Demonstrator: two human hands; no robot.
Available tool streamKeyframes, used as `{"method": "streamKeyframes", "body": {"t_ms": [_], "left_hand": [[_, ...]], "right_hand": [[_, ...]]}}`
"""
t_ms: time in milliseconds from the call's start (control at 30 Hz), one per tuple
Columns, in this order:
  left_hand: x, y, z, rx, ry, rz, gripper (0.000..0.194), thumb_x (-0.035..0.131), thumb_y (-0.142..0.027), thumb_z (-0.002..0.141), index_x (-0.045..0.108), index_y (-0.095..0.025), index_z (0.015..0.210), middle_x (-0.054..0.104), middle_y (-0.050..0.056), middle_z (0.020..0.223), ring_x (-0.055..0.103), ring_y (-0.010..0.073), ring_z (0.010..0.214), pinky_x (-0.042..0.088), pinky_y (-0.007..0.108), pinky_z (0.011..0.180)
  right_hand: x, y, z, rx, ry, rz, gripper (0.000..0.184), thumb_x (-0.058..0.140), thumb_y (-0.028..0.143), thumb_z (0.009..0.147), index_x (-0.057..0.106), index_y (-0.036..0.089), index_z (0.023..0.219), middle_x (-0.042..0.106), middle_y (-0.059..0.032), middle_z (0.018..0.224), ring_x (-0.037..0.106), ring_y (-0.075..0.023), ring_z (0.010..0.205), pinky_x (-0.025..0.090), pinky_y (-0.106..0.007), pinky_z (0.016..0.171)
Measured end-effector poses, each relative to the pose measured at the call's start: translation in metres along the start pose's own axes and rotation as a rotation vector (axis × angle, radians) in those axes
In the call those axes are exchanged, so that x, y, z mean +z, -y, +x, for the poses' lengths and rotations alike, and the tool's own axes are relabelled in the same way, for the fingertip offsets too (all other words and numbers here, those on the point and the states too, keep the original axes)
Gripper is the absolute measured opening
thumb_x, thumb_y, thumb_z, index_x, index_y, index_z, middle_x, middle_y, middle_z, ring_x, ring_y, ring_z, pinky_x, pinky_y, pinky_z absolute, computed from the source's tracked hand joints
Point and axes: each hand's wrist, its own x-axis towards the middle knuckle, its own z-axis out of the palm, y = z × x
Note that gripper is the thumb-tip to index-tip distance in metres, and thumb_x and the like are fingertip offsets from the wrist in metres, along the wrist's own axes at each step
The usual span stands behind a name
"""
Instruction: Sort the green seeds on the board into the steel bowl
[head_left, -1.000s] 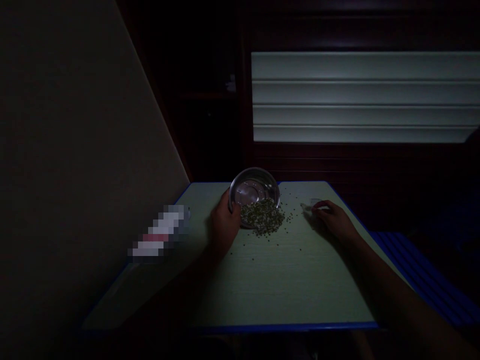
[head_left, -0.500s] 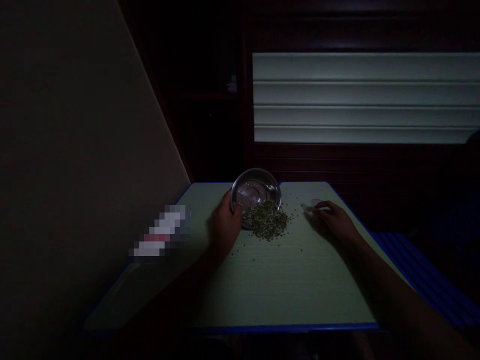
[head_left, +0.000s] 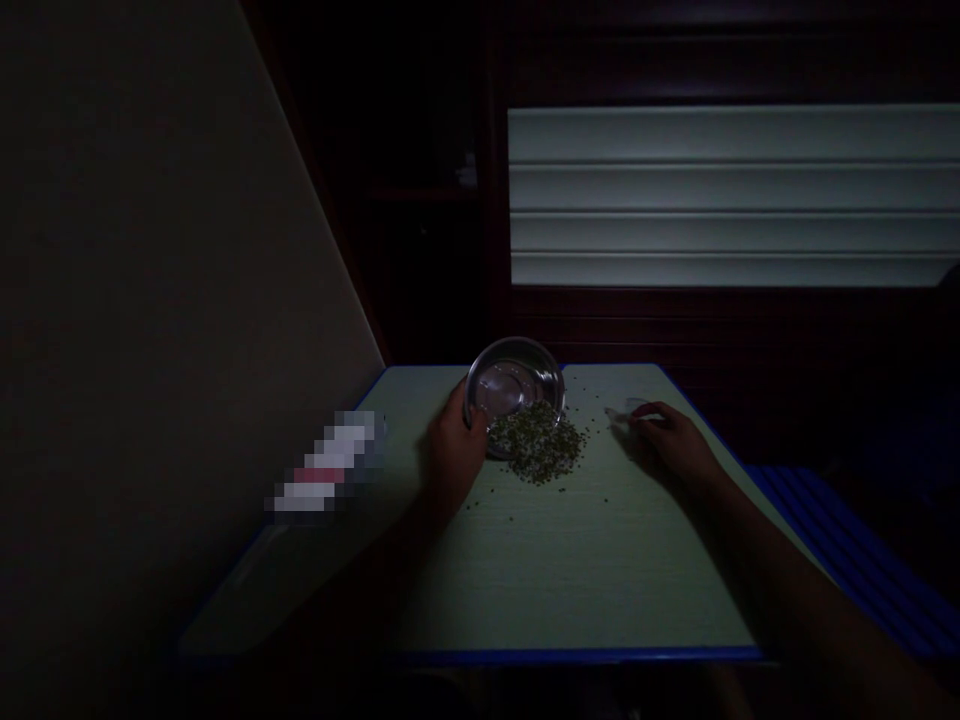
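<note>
My left hand [head_left: 459,445] grips the left rim of a shiny metal bowl [head_left: 501,385], which is tilted so its mouth faces me. A heap of small greenish-brown beans or seeds [head_left: 541,445] lies at the bowl's lower lip and on the tabletop in front of it, with a few grains scattered around. Some pale grains cling inside the bowl. To the right of the heap, my right hand [head_left: 667,432] pinches a small clear, see-through piece [head_left: 621,414]; its exact kind is too dim to make out.
The pale table [head_left: 570,580] has a blue edge. A blurred white-and-red item [head_left: 326,465] lies at its left side, by a wall [head_left: 187,250]. Blue striped cloth or seating [head_left: 847,550] is at the right. Dark wooden furniture with a pale slatted panel [head_left: 720,190] stands behind.
Almost nothing differs. The whole view has shifted slightly, while both hands, the bowl and the heap keep about the same places on the table.
</note>
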Motion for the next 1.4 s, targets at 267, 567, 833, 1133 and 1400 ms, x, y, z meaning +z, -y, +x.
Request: {"method": "streamKeyframes", "body": {"t_ms": [267, 567, 833, 1133, 1400], "left_hand": [[-0.0011, 0.0014, 0.0009, -0.003, -0.007, 0.002, 0.048, 0.048, -0.023, 0.088, 0.053, -0.024, 0.135, 0.072, 0.007, 0.112, 0.066, 0.021, 0.094, 0.048, 0.031, 0.08], [-0.0024, -0.0004, 0.001, 0.019, -0.004, -0.004, 0.048, 0.046, -0.023, 0.089, 0.052, -0.024, 0.137, 0.072, 0.008, 0.11, 0.067, 0.0215, 0.091, 0.049, 0.032, 0.079], [-0.0037, -0.0023, 0.0012, 0.035, -0.016, 0.003, 0.048, 0.046, -0.021, 0.089, 0.052, -0.023, 0.137, 0.071, 0.008, 0.114, 0.066, 0.0212, 0.098, 0.048, 0.031, 0.084], [-0.0063, -0.0024, 0.0033, 0.03, -0.03, 0.015, 0.048, 0.046, -0.022, 0.089, 0.052, -0.021, 0.136, 0.072, 0.01, 0.114, 0.067, 0.0227, 0.097, 0.048, 0.033, 0.083], [-0.0054, -0.0068, 0.0019, 0.07, 0.005, -0.009, 0.049, 0.047, -0.021, 0.089, 0.051, -0.023, 0.138, 0.072, 0.007, 0.115, 0.067, 0.0207, 0.097, 0.049, 0.031, 0.084]], "right_hand": [[0.0005, -0.0002, -0.0001, 0.003, 0.011, 0.021, 0.036, 0.066, 0.047, 0.074, 0.061, 0.019, 0.096, 0.06, 0.0029, 0.056, 0.048, -0.0116, 0.04, 0.03, -0.02, 0.036], [0.0005, -0.0032, 0.0006, 0.006, 0.009, 0.027, 0.036, 0.067, 0.046, 0.074, 0.061, 0.02, 0.098, 0.064, 0.0015, 0.062, 0.05, -0.0118, 0.041, 0.035, -0.021, 0.038], [0.0, -0.0035, 0.0006, 0.0, 0.015, 0.029, 0.034, 0.066, 0.044, 0.075, 0.061, 0.02, 0.097, 0.063, 0.0019, 0.06, 0.049, -0.0115, 0.041, 0.032, -0.02, 0.037], [0.0007, -0.0009, -0.0018, 0.001, 0.01, 0.033, 0.032, 0.066, 0.043, 0.075, 0.061, 0.02, 0.096, 0.063, 0.0023, 0.06, 0.05, -0.0115, 0.041, 0.032, -0.02, 0.038], [-0.0004, -0.0035, 0.0014, -0.005, 0.009, 0.013, 0.035, 0.068, 0.046, 0.074, 0.062, 0.019, 0.096, 0.062, 0.0019, 0.059, 0.048, -0.0112, 0.04, 0.03, -0.02, 0.037]]}}
